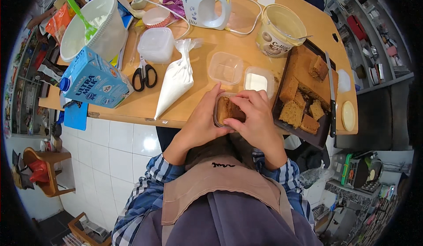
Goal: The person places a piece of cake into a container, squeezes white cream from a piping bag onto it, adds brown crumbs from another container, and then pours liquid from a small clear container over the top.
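At the table's front edge, my left hand (201, 119) wraps round a small clear plastic container (216, 113). Inside sits a brown piece of cake (225, 109), pinched by the fingers and thumb of my right hand (259, 117). Just beyond my hands stand an empty-looking clear container (225, 68) and another container (256, 82) with white cream in it. To the right, a dark baking tray (313, 136) bears a slab of sponge cake (312, 75) and several cut pieces. A white-filled piping bag (175, 79) lies left of my hands.
A long knife (331, 91) rests along the tray's right side. Farther back are a tub (275, 43) and a corded hand mixer (205, 3). Leftward stand scissors (144, 75), stacked clear containers (156, 44), a blue milk carton (94, 78) and a white bowl (112, 39) with a green spatula.
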Available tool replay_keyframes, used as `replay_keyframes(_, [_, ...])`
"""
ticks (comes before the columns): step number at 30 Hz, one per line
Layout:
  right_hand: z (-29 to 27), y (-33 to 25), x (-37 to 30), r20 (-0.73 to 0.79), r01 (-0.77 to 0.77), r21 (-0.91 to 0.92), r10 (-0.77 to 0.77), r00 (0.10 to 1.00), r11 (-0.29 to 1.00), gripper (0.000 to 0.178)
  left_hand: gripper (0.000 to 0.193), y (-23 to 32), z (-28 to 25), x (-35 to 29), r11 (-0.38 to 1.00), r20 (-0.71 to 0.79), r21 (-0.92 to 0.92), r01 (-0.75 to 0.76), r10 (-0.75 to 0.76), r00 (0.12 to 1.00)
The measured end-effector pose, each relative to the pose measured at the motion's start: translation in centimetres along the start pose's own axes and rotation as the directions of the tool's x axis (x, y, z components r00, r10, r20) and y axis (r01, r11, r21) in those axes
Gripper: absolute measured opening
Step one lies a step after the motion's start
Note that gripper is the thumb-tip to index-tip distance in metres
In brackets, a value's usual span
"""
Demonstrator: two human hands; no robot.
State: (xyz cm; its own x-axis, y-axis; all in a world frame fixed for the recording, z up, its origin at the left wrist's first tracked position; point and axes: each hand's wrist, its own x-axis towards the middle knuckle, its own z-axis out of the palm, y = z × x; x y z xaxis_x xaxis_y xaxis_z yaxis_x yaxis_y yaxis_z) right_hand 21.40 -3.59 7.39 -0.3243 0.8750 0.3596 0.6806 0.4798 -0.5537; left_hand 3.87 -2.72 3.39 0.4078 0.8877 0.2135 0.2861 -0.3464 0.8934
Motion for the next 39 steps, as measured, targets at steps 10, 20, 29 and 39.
replay_keyframes(10, [-3.4, 3.9, -0.2, -0.412, -0.369, 0.065, 0.361, 0.836, 0.927, 0.021, 0.11, -0.5, 0.4, 0.2, 1.0, -0.013, -0.002, 0.02, -0.02, 1.0])
replay_keyframes(20, [-1.0, 8.0, 0.7, -0.181, -0.582, 0.105, 0.591, 0.786, 0.807, 0.028, 0.109, -0.3, 0.5, 0.5, 0.998, -0.011, 0.06, 0.02, -0.019, 1.0])
replay_keyframes(29, [-1.8, 6.3, 1.3, -0.111, -0.594, 0.401, 0.681, 0.724, 0.697, 0.018, 0.109, -0.5, 0.4, 0.4, 0.998, -0.004, 0.057, 0.007, -0.007, 1.0])
replay_keyframes(39, [-4.3, 2.0, 1.2, -0.154, -0.522, 0.524, 0.678, 0.719, 0.673, 0.021, 0.108, -0.9, 0.6, 0.4, 0.999, -0.009, 0.035, -0.004, 0.004, 1.0])
